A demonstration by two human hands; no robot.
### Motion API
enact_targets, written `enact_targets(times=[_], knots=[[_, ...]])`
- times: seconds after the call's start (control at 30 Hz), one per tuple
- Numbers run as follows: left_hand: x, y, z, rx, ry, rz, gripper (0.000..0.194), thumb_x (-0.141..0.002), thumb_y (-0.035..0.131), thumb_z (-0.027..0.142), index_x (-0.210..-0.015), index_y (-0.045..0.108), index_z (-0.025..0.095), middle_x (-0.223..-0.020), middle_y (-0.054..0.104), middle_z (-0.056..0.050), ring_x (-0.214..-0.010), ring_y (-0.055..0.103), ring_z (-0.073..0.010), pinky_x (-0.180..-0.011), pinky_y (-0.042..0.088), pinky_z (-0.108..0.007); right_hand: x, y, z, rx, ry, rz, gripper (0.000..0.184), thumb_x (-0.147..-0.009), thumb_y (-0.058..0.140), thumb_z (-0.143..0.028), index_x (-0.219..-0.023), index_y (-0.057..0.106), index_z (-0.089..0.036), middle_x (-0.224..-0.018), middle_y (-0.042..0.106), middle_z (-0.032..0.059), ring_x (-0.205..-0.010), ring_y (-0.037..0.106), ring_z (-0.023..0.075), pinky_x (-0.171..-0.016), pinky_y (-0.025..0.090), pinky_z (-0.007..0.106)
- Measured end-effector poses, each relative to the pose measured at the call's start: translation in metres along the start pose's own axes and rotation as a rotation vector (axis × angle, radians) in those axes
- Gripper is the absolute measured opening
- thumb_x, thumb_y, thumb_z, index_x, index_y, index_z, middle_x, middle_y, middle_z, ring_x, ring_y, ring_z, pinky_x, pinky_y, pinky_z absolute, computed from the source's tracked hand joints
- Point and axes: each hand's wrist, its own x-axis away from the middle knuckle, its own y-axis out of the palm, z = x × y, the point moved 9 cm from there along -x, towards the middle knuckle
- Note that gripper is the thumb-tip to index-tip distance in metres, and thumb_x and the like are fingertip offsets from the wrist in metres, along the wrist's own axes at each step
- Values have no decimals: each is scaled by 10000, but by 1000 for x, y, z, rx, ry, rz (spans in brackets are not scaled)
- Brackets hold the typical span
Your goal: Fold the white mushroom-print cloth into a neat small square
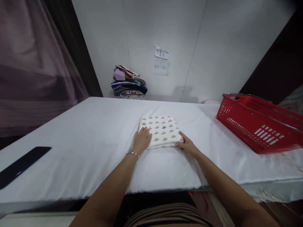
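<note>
A folded white cloth (pixel 161 129) printed with grey hat-like shapes and a few coloured ones lies flat on the white-covered table. My left hand (pixel 142 138), with a bracelet at the wrist, rests on the cloth's left front corner, its fingers stretched out. At the right front corner, my right hand (pixel 186 145) grips the edge between thumb and fingers. The underside of the cloth is hidden.
A red plastic basket (pixel 258 126) stands on the right of the white table cover (pixel 94 135). A dark flat object (pixel 23 165) lies at the left. Stacked folded fabrics (pixel 129 83) sit at the back by the wall, near paper signs (pixel 161 60).
</note>
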Motion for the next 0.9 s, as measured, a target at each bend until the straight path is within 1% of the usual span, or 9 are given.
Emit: enact_targets(times=[0.03, 0.1, 0.17, 0.27, 0.4, 0.63, 0.77, 0.83, 0.9], knots=[[0, 0, 0, -2, 1, 0, 445, -923, 276, 370, -1322, 413, 229, -1462, 314, -49, -1368, 199, -211, -1101, 177, -448, -1, -1, 2, 69, -6, 61, 838, -698, 629, -312, -1434, 238, -221, -1076, 619, 56, -783, 608, 177, -699, 523, 330], [0, -1, 0, -1, -2, -1, 443, -923, 276, 368, -1318, 418, 230, -1462, 315, -50, -1367, 203, -214, -1101, 179, -449, -4, -1, 2, 200, -23, 166, 764, -719, 573, -295, -1421, 280, -216, -1085, 621, 58, -855, 601, 188, -768, 498, 333], [0, 0, 0, 0, -6, -1, 440, -922, 276, 366, -1315, 422, 232, -1462, 315, -49, -1366, 206, -215, -1102, 174, -450, -6, -2, 0, 322, -45, 232, 716, -734, 541, -287, -1408, 309, -224, -1110, 619, 58, -939, 586, 198, -832, 465, 329], [0, 0, 0, -7, -1, 22, 439, -921, 282, 369, -1314, 422, 232, -1457, 324, -51, -1365, 209, -213, -1101, 168, -451, -5, -6, -2, 504, -69, 263, 634, -761, 498, -275, -1379, 360, -248, -1104, 631, 50, -971, 585, 215, -851, 439, 332], [2, 0, -2, -17, -18, 58, 429, -920, 293, 359, -1314, 418, 240, -1452, 334, -47, -1362, 217, -211, -1100, 156, -468, 1, -8, -4, 675, -119, 239, 587, -782, 458, -251, -1364, 382, -249, -1130, 625, 44, -991, 581, 220, -848, 427, 323], [4, 0, -6, 9, -31, 66, 423, -924, 288, 365, -1307, 422, 246, -1458, 324, -39, -1365, 207, -201, -1098, 167, -467, 8, -8, -3, 664, -128, 220, 592, -789, 457, -270, -1375, 374, -239, -1248, 566, 46, -1083, 549, 221, -920, 405, 345], [3, 2, -7, 8, -21, 66, 437, -922, 287, 370, -1319, 407, 232, -1458, 324, -39, -1364, 208, -201, -1091, 201, -452, 7, -10, -2, 518, -87, 104, 649, -753, 509, -292, -1383, 368, -227, -1310, 518, 60, -1157, 505, 237, -977, 381, 385], [4, 3, -7, -3, -23, 64, 443, -920, 290, 361, -1328, 396, 225, -1461, 320, -36, -1365, 204, -193, -1087, 228, -426, 5, -9, -15, 446, -126, 56, 683, -738, 543, -322, -1388, 357, -223, -1397, 420, 65, -1254, 409, 241, -1024, 339, 394], [4, 2, -6, -20, -28, 64, 446, -916, 295, 354, -1329, 396, 220, -1460, 320, -32, -1365, 203, -188, -1081, 250, -404, -2, -4, -40, 421, -212, 51, 697, -759, 546, -399, -1400, 332, -229, -1470, 298, 52, -1335, 282, 230, -1069, 276, 393]])
